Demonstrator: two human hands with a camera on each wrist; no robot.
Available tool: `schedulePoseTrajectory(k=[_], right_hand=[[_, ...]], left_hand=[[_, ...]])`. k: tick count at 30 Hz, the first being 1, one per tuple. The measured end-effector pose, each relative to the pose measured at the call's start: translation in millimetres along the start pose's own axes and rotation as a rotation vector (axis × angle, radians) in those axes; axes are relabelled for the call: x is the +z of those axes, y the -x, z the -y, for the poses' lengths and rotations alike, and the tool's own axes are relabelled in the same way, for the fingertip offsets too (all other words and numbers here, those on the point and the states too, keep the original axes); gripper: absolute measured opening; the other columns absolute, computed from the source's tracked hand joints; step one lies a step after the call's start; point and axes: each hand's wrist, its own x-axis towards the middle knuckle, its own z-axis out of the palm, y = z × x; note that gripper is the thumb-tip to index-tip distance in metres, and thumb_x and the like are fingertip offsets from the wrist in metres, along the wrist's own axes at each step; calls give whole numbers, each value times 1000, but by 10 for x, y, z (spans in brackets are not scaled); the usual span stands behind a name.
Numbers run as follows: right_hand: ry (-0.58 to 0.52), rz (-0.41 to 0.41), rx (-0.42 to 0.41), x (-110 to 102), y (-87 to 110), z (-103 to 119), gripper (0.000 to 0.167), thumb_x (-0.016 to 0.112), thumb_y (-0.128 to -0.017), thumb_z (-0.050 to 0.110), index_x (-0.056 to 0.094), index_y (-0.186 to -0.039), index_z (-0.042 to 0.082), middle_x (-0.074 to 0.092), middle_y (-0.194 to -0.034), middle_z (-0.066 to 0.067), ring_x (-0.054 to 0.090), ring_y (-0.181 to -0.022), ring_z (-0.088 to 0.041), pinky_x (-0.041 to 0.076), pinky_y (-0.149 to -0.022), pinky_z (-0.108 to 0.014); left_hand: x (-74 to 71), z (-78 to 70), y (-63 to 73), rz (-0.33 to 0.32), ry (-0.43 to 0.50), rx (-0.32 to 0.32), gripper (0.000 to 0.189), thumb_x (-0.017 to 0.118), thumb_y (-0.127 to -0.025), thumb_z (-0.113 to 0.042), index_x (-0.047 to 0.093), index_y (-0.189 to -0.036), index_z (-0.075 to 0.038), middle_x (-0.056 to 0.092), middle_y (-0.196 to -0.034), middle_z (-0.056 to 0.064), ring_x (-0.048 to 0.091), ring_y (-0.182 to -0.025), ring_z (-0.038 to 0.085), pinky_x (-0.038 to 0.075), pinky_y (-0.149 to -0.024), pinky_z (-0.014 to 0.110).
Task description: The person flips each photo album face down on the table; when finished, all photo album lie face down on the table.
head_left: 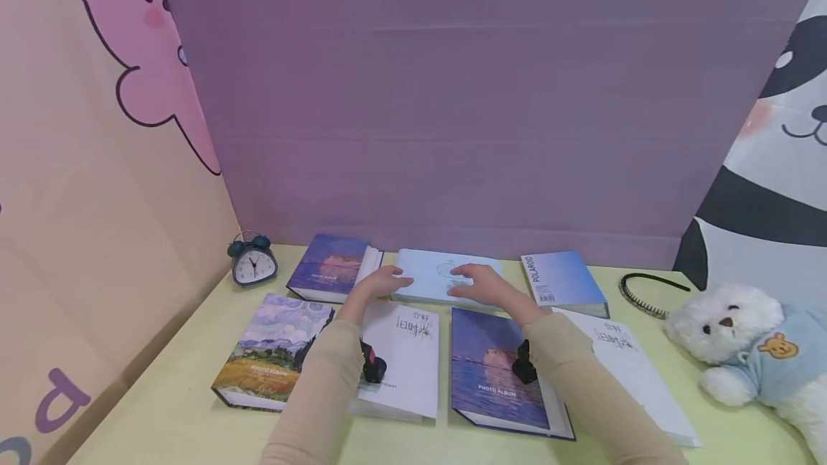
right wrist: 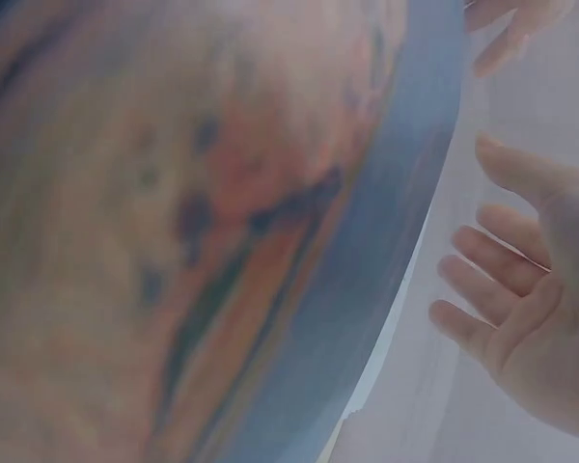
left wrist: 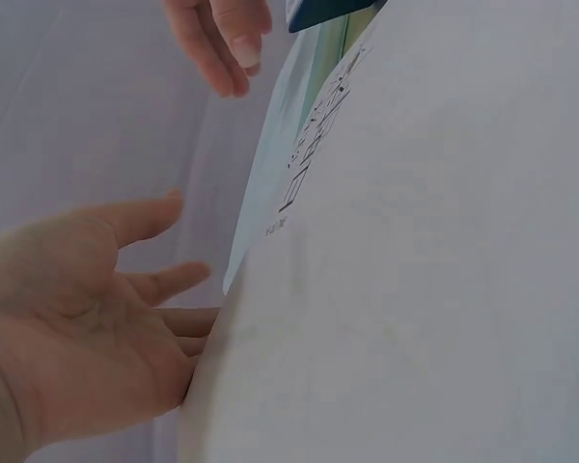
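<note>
A light blue album (head_left: 420,275) with a small line drawing on its cover lies at the back middle of the table. Above its left end is my left hand (head_left: 382,283), fingers extended and thumb apart. My right hand (head_left: 483,287) hovers over the right part of the same album, fingers spread and pointing inward. Neither palm holds anything, as the left wrist view of the left hand (left wrist: 96,309) and the right wrist view of the right hand (right wrist: 536,280) show. Under the left forearm lies a white album (head_left: 407,350); under the right, a sunset-cover photo album (head_left: 487,364).
A landscape-cover album (head_left: 274,343) lies front left, another sunset album (head_left: 329,264) behind it, beside an alarm clock (head_left: 254,264). To the right are a blue Polaroid album (head_left: 563,275), a second white album (head_left: 636,372), a black headband (head_left: 636,300) and a white teddy bear (head_left: 736,321).
</note>
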Motion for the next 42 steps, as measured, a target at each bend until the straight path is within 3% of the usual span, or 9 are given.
schedulePoseTrajectory(k=[2, 7, 10, 14, 21, 28, 34, 36, 42], right_hand=[[24, 43, -2, 16, 3, 31, 51, 62, -90, 27, 52, -131, -3, 53, -131, -21, 49, -122, -40, 44, -97, -50], [97, 134, 2, 61, 11, 89, 52, 62, -90, 28, 52, -131, -3, 54, -132, -21, 50, -120, -38, 44, -97, -48], [102, 137, 7, 85, 17, 112, 51, 61, -90, 25, 51, -131, -4, 53, -132, -21, 49, -121, -38, 43, -98, -49], [89, 120, 24, 117, 14, 115, 49, 59, -91, 22, 50, -132, -4, 54, -130, -22, 50, -121, -38, 43, -99, -49], [80, 110, 23, 158, -11, 99, 49, 60, -91, 24, 51, -131, -3, 55, -128, -23, 51, -119, -38, 43, -98, -51], [61, 78, 14, 162, -50, 140, 49, 61, -90, 24, 52, -130, -4, 58, -123, -23, 54, -115, -37, 46, -94, -49], [42, 21, -48, 169, -144, 297, 43, 62, -90, 23, 59, -123, -4, 61, -121, -19, 57, -112, -34, 48, -92, -45], [36, -5, -89, 181, -173, 349, 41, 62, -90, 22, 60, -121, -4, 62, -120, -19, 58, -111, -33, 48, -92, -45], [-33, -50, -53, 216, -241, 522, 57, 66, -87, 21, 47, -134, -5, 60, -124, -20, 56, -115, -33, 41, -101, -49]], left_hand=[[33, 110, -121, 13, -33, -3, 63, 49, -96, -40, 34, -144, -5, 32, -149, 15, 40, -132, 31, 40, -104, 43], [232, 702, -867, 22, -121, 54, 75, 48, -91, -57, 34, -144, -5, 37, -146, 14, 47, -126, 26, 48, -93, 38], [312, 899, -1154, 10, -49, 63, 68, 47, -93, -53, 38, -143, -8, 42, -143, 12, 53, -117, 24, 51, -86, 38], [266, 848, -1071, 9, 173, 64, 56, 47, -97, -41, 40, -142, -8, 46, -140, 12, 59, -104, 22, 54, -75, 36], [178, 404, -521, -51, 401, -38, 46, 43, -100, -18, 36, -143, -4, 46, -138, 19, 60, -103, 30, 56, -76, 37], [205, 557, -724, -101, 500, 68, 46, 49, -98, -21, 42, -138, 0, 57, -112, 17, 57, -69, 20, 54, -62, 28], [23, -84, 65, -190, 504, -6, 45, 41, -98, -11, 37, -140, 6, 55, -114, 26, 53, -69, 14, 53, -66, 26], [-6, -149, 177, -187, 533, 16, 47, 41, -97, -10, 36, -140, 6, 58, -111, 24, 54, -66, 11, 53, -64, 23], [11, -63, 51, -182, 588, 25, 46, 41, -96, -7, 35, -140, 5, 59, -105, 20, 57, -63, 9, 56, -67, 26]])
